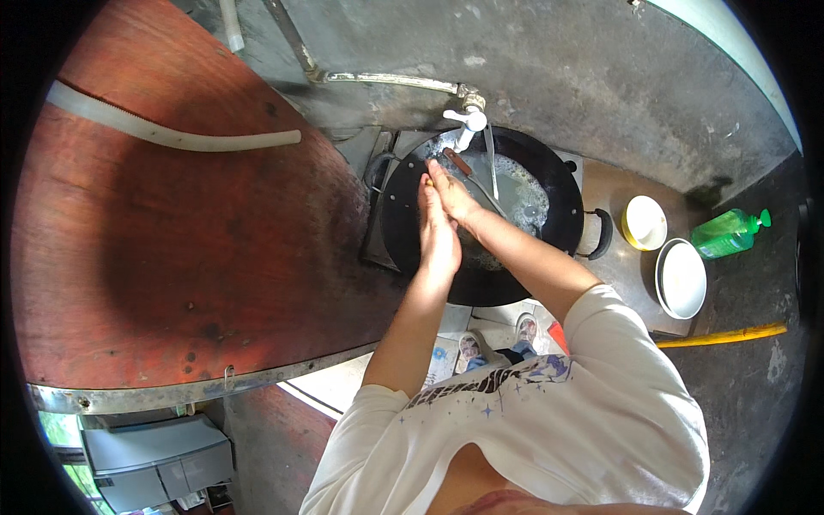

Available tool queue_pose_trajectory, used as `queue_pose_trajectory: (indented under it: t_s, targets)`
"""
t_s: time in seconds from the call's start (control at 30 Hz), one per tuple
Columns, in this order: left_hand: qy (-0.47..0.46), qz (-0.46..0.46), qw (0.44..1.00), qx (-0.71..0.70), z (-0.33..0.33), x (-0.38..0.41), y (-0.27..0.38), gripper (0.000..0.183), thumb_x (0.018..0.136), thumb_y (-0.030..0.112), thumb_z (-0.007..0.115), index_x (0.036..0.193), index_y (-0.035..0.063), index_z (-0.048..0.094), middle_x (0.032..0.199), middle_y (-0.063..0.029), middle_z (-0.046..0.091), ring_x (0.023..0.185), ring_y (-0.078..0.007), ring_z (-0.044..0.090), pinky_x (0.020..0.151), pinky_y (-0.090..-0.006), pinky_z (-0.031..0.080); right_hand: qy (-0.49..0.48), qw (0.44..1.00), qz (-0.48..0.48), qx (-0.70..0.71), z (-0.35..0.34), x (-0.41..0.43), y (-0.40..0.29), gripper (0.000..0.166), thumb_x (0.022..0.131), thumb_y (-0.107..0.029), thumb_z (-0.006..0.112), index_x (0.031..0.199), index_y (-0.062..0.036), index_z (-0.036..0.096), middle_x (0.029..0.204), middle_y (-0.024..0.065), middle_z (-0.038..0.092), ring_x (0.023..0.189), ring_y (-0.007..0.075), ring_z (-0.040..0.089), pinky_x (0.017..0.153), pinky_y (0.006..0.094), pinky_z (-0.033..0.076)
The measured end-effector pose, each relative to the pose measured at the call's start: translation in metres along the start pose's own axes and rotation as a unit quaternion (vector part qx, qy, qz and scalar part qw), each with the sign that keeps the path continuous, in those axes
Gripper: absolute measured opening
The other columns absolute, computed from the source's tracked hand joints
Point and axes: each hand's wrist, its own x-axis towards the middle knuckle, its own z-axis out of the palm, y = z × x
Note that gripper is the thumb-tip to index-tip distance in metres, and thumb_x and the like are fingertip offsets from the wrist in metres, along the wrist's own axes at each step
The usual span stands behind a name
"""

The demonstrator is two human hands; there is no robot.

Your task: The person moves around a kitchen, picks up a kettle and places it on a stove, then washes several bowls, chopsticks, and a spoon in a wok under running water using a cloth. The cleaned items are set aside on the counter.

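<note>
Above a large black wok (561, 225) with soapy water, my left hand (439, 235) and my right hand (454, 196) are pressed palm to palm, fingers pointing away from me. A bit of something small and yellow (429, 183) shows between the fingertips; what it is, and whether either hand grips it, I cannot tell. Beyond the hands is a white-handled tap (475, 121), its spout over the wok's far rim. A utensil with a brown handle (458, 161) leans in the wok beside my right hand. Right of it rests a thin metal utensil (492, 164).
At left, a reddish wooden board (257, 257) carries a pale hose (193, 141). A yellow-sided bowl (646, 223), stacked white bowls (682, 279) and a green pump bottle (727, 233) stand right of the wok. A yellow stick (727, 335) juts out nearer me. The grey wall (579, 71) rises behind.
</note>
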Motion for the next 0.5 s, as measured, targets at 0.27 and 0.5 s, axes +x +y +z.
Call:
queue_pose_trajectory:
  t_s: [0.27,0.5]
  targets:
    - [0.054,-0.133,0.966,-0.214,-0.081,0.039,0.003,0.047,0.086,0.052,0.031,0.063,0.0130,0.043,0.061,-0.0006,0.046,0.065,-0.0163,0.046,0.063,-0.0335,0.041,0.223,0.929,0.040,-0.294,-0.031,0.019,0.079,0.040,0.083,-0.032,0.045,0.081,0.0042,0.060,0.083,0.0228,0.059,0.083,0.0369,0.056,0.075,0.0425,0.045]
    - [0.049,-0.146,0.963,-0.220,-0.072,0.064,-0.030,0.031,0.087,0.034,0.032,0.089,0.0090,0.051,0.087,-0.0052,0.056,0.082,-0.0217,0.054,0.078,-0.0387,0.044,0.014,0.932,0.177,0.317,0.010,0.012,0.030,0.038,0.083,-0.033,0.047,0.083,0.0025,0.061,0.078,0.0136,0.063,0.073,0.0251,0.060,0.066,0.0343,0.047]
